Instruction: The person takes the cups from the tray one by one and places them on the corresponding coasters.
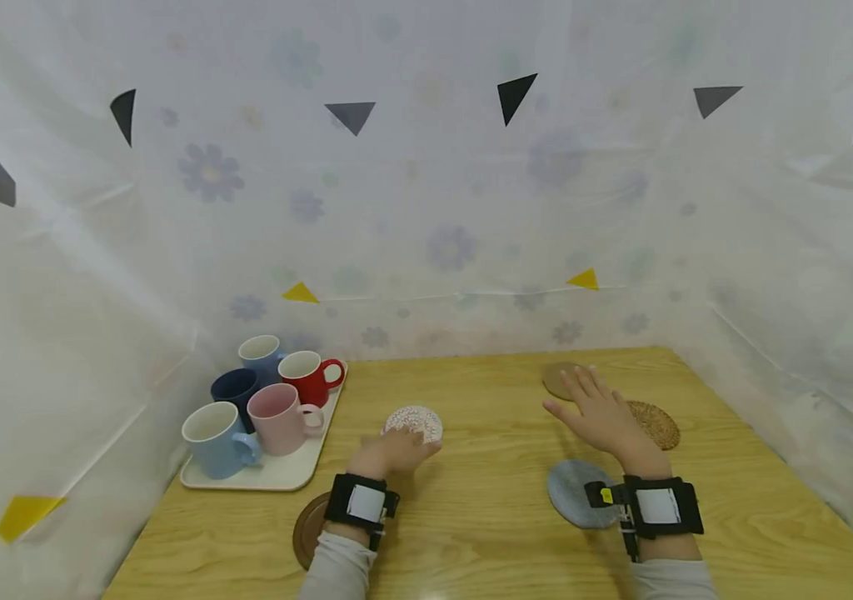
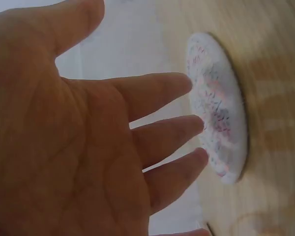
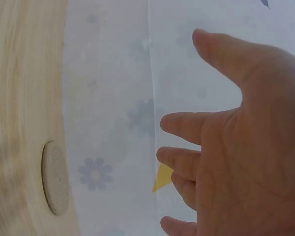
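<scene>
My left hand (image 1: 395, 452) hovers at the near side of a round white coaster (image 1: 417, 419) with a pink and dark speckled pattern. In the left wrist view its fingers are spread and overlap the edge of that coaster (image 2: 219, 113), and the palm holds nothing. My right hand (image 1: 601, 417) is raised over the right part of the table, fingers extended and spread. Just beyond its fingertips lies a tan round coaster (image 1: 560, 380), also seen in the right wrist view. A woven brown coaster (image 1: 655, 424) sits to its right, and a grey-blue coaster (image 1: 579, 498) lies below the wrist.
On the left, a white tray (image 1: 293, 477) bears several mugs: light blue (image 1: 220, 446), pink (image 1: 276, 421), red (image 1: 310, 383), dark blue (image 1: 234, 385) and another blue one (image 1: 261, 354). A brown coaster (image 1: 308, 533) lies partly under the left wrist. Patterned white curtains (image 1: 426, 192) surround the wooden table (image 1: 479, 500).
</scene>
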`<control>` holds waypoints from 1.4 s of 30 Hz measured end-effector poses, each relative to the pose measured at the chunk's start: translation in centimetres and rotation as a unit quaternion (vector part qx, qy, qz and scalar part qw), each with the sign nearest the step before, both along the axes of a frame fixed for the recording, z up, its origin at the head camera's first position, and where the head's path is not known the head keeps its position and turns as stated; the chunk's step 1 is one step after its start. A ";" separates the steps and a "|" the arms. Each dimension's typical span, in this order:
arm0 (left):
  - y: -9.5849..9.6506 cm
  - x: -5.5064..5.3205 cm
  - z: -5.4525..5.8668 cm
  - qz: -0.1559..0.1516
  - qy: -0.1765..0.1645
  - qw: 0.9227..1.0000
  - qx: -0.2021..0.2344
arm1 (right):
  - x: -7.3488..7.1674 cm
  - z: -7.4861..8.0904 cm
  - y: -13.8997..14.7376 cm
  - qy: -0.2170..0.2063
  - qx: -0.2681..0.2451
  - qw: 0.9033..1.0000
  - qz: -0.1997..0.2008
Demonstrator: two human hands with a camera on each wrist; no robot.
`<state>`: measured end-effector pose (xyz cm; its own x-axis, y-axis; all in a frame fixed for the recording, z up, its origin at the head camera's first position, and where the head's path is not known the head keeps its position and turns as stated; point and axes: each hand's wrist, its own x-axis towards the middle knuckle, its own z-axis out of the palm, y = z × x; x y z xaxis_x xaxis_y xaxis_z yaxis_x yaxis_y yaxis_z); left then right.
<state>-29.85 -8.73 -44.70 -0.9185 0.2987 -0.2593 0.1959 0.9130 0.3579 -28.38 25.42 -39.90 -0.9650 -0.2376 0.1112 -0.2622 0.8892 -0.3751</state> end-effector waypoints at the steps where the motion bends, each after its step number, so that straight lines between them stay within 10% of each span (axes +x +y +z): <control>1: 0.1 0.0 -0.1 -0.002 -0.006 1.000 0.003 | 0.0 0.0 0.0 0.000 0.000 1.000 0.000; 28: -3.3 -1.4 -1.9 0.077 0.024 0.996 0.025 | 0.0 0.1 0.2 -0.008 0.000 1.000 -0.008; 33: -4.3 -1.5 -1.7 0.043 0.034 0.998 -0.007 | 0.0 0.0 0.3 -0.018 -0.007 1.000 -0.009; 42: -4.1 -1.5 -1.8 0.102 0.054 0.993 0.011 | -0.2 -0.5 0.7 -0.032 -0.013 0.999 -0.013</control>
<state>-31.34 -12.84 -46.52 -0.9827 0.1081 -0.1503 0.0463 0.9296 0.3658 -28.56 26.11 -40.37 -0.9759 -0.2111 0.0555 -0.2149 0.8847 -0.4137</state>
